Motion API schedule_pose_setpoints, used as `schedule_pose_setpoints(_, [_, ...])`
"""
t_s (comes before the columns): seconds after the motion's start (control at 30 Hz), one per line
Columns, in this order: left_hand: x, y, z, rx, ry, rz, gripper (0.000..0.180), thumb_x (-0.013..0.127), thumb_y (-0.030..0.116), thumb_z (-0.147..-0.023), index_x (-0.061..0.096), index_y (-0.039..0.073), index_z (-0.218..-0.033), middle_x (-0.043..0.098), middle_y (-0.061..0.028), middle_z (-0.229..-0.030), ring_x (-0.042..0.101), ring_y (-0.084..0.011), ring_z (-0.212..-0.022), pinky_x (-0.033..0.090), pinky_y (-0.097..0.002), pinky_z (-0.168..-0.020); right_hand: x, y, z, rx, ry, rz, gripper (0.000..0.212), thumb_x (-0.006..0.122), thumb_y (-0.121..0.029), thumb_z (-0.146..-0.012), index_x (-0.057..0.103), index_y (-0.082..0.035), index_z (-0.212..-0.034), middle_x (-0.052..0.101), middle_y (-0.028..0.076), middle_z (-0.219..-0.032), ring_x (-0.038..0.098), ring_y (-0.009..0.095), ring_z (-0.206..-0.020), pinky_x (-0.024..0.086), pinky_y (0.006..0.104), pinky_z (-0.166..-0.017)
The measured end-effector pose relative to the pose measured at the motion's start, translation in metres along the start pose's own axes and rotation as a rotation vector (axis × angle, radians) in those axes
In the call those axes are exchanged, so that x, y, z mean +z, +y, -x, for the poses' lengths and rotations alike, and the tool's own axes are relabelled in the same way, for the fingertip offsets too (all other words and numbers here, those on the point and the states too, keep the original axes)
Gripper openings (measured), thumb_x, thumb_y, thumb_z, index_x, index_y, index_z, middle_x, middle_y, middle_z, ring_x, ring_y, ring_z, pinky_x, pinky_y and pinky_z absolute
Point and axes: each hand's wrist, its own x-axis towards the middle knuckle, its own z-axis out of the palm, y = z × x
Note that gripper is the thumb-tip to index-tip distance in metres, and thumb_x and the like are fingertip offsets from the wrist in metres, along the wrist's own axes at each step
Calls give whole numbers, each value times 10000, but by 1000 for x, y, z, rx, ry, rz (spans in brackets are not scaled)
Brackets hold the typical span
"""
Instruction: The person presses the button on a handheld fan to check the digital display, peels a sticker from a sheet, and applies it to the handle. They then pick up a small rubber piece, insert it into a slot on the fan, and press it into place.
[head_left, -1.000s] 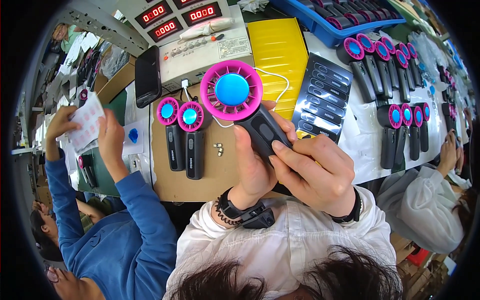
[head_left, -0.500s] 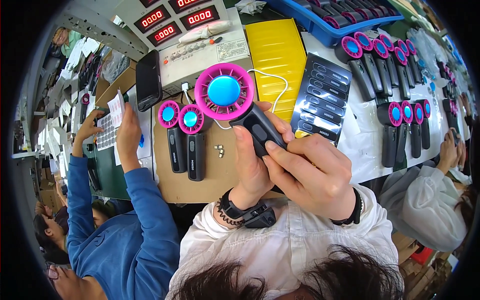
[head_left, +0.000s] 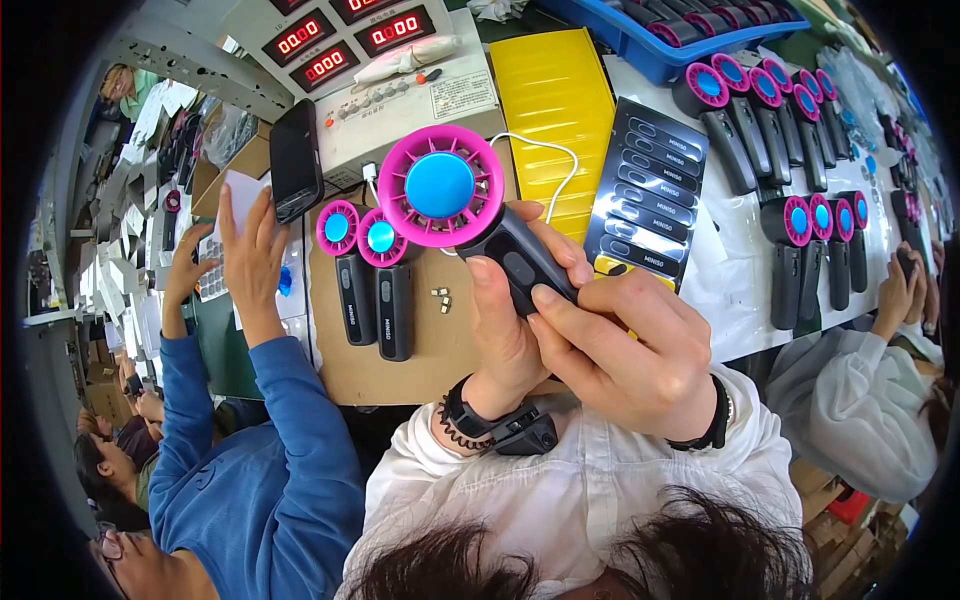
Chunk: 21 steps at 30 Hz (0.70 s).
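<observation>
Right hand (head_left: 640, 345): thumb and fingers pinching lower handle (head_left: 525, 268) of held fan (head_left: 440, 187). Left hand (head_left: 508, 335): thumb and fingers clamped about same handle. Held fan tilted, raised over right side of cardboard sheet (head_left: 345, 387). Two similar fans (head_left: 394, 322) lie near sheet's left edge. Meter box (head_left: 400, 115) beyond far edge.

- One fan (head_left: 441, 186) is in the hands (head_left: 645, 350), before the meter box (head_left: 380, 122).
- Two fans (head_left: 394, 312) lie left of it, on the cardboard (head_left: 430, 375).
- The phone (head_left: 296, 160) is at the left side of the box.
- Right of the box lies the plastic sheet (head_left: 553, 110), then the label sheet (head_left: 650, 185).
- Far right, more fans (head_left: 728, 150) are on the desk (head_left: 738, 312); behind them, the tub (head_left: 660, 64).
</observation>
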Motion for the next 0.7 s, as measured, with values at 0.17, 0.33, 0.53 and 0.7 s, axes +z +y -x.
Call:
schedule_pose_setpoints(0.17, [-2, -1, 0, 2, 21, -15, 589, 363, 532, -908, 342, 17, -1192, 515, -95, -849, 525, -172, -773, 449, -299, -707, 2, 3, 2, -17, 0, 11, 240, 753, -26, -595, 680, -32, -824, 534, 40, -698, 533, 158, -533, 433, 256, -470])
schedule_pose_setpoints(0.33, [-4, -3, 2, -10, 39, -10, 557, 368, 512, -915, 340, 24, -1182, 520, -106, -861, 529, -176, -774, 455, -308, -708, 5, 5, 4, -16, -2, 8, 237, 748, -28, -600, 679, -29, -827, 538, 45, -701, 538, 159, -544, 432, 261, -475])
schedule_pose_setpoints(0.53, [-8, -6, 2, -54, 69, 42, 524, 369, 496, -921, 341, 35, -1170, 519, -110, -862, 530, -180, -766, 461, -309, -698, 3, 5, 2, -5, -38, 14, 255, 739, -32, -611, 680, -27, -859, 539, 46, -700, 539, 161, -552, 432, 260, -475])
schedule_pose_setpoints(0.7, [-14, -8, 3, -90, 93, 84, 527, 363, 502, -921, 342, 38, -1167, 520, -110, -864, 526, -179, -755, 460, -304, -682, -1, 1, 2, 62, -110, 7, 290, 733, -45, -623, 682, -42, -909, 519, 38, -676, 529, 154, -542, 426, 252, -466])
